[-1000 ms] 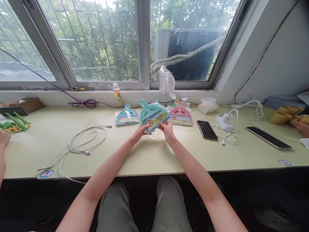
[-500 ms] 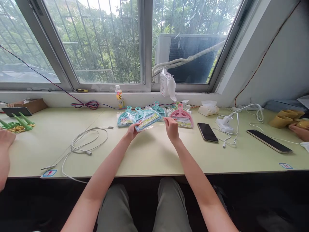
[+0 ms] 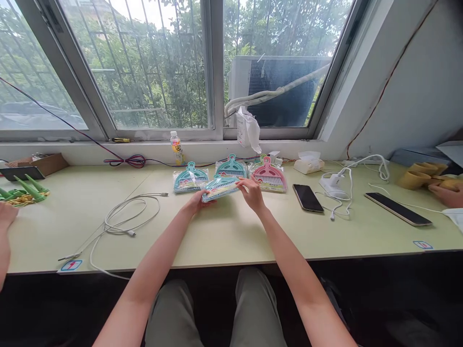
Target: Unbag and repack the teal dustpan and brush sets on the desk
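My left hand [image 3: 197, 201] grips the left end of a teal dustpan and brush set [image 3: 220, 187] in clear plastic wrapping, fingers beneath it. The set is tilted just above the table, its printed label strip along the near edge. At its right end, my right hand [image 3: 252, 193] is closed, with thumb and fingertips pinching the wrapping. Close behind lie a wrapped teal dustpan set [image 3: 190, 178] on the left and another teal set [image 3: 231, 166] in the middle. A pink dustpan set [image 3: 268, 176] lies just beyond my right hand, with a green edge showing behind it.
A drink bottle [image 3: 177, 148] stands by the sill. Rightward are a tissue pack [image 3: 309, 163], a phone [image 3: 307, 198], a white charger [image 3: 334, 185] and a long dark device [image 3: 397, 209]. A white cable [image 3: 119, 226] lies left. Other people's hands show at both sides.
The held set has tipped from label-up to a flatter tilt, and its teal dustpan now shows. My right hand has moved slightly left and down onto its right end. The view has shifted slightly.
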`<state>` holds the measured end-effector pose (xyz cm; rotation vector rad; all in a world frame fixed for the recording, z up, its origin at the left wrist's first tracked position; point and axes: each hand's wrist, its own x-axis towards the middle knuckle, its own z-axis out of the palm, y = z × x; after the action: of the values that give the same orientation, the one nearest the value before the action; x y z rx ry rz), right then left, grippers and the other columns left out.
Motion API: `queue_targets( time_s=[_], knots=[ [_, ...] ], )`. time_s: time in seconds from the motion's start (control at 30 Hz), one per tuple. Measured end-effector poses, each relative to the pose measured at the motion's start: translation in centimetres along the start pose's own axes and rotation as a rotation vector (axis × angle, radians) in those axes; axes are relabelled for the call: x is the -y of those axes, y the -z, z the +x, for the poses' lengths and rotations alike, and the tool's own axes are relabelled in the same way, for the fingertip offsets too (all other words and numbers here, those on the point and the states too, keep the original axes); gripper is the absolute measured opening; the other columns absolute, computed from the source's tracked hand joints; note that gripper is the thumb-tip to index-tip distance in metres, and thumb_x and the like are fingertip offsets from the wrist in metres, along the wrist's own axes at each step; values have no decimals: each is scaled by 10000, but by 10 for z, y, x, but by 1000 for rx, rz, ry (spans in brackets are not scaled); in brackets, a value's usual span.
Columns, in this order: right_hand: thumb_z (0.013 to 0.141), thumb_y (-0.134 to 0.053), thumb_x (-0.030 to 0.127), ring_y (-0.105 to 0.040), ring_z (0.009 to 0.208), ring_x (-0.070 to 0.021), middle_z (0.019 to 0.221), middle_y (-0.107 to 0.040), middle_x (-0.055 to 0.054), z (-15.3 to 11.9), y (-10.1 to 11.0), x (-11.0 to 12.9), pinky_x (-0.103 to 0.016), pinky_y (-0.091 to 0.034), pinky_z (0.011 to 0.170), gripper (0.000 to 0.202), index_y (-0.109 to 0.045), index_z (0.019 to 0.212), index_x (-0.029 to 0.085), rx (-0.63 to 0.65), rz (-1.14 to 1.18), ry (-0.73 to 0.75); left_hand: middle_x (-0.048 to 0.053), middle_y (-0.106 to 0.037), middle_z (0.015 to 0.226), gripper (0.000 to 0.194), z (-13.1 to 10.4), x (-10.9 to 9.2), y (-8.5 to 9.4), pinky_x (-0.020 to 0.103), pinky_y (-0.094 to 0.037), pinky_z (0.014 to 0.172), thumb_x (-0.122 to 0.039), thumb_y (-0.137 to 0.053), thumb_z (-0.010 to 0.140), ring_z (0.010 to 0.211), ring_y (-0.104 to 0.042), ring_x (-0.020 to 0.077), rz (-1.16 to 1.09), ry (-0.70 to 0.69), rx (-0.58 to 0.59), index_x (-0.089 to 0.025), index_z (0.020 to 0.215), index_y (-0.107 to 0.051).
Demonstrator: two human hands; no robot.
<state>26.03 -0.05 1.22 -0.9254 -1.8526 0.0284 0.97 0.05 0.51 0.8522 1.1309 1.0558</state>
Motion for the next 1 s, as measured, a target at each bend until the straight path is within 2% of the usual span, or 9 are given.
queue_targets(
  time_s=[0.1,0.17,0.37,0.5,0.6,0.67,0.73,0.87,1.0],
  knots=[
    [983,-466,278,-684,830,-208,850,-747,-21,-2,-1,4,-429,-336,1128,251,-675,845,252,54,39,-72,79,-725,862,141,-2,0,-1,259,-588,648,-186,-632,814,702,-724,187,-19,-20,15,-127,942,-645],
    [977,-472,284,-663,818,-211,822,-732,-24,-3,-1,4,-419,-376,1079,240,-670,846,247,47,35,-131,79,-728,912,156,-2,2,-1,240,-580,650,-219,-669,814,731,-723,174,-5,-54,66,-138,948,-664],
    [893,-596,304,-521,1189,-286,1172,-650,-95,0,-4,-12,-476,-371,1074,156,-645,771,221,-127,-6,-186,93,-732,931,386,-6,8,-6,287,-591,757,-198,-832,680,785,-719,184,101,-38,254,-136,1019,-660],
    [888,-584,278,-506,1233,-287,1253,-584,-135,-1,-12,-18,-481,-366,1088,154,-601,754,205,-82,56,-302,99,-723,1048,528,-13,5,-12,331,-609,773,-204,-853,657,833,-717,198,99,-82,259,-178,1120,-600],
    [875,-578,260,-524,1236,-271,1260,-573,-157,-3,-16,-16,-449,-415,1050,106,-605,951,190,-50,173,-432,105,-672,1224,678,-16,3,-12,354,-623,770,-198,-855,642,932,-709,220,83,-128,251,-221,1237,-531],
    [824,-636,266,-559,1200,-256,1269,-585,-148,-4,-15,-16,-427,-464,993,349,-560,1156,194,-56,318,-541,112,-645,1280,710,-16,2,-11,359,-627,764,-198,-854,636,969,-701,231,83,-133,242,-227,1262,-519],
    [737,-716,283,-625,1086,-244,1199,-638,-117,-3,-12,-17,-396,-517,898,518,-548,1222,210,-42,510,-685,126,-633,1303,708,-14,2,-10,351,-626,749,-206,-848,640,973,-699,237,94,-143,239,-219,1269,-522],
    [567,-804,274,-650,735,-180,815,-689,-37,0,-5,-22,-317,-539,705,366,-679,898,179,33,853,-920,167,-637,1288,657,-14,3,-12,297,-605,687,-373,-811,716,1002,-696,262,181,-205,231,-191,1286,-540],
    [511,-799,203,-583,622,-113,698,-643,16,1,-1,-24,-258,-515,633,314,-662,792,182,-117,956,-992,165,-557,1402,738,-22,4,-20,345,-603,786,-527,-736,762,1265,-566,323,139,-357,320,-264,1406,-492]
  ],
)
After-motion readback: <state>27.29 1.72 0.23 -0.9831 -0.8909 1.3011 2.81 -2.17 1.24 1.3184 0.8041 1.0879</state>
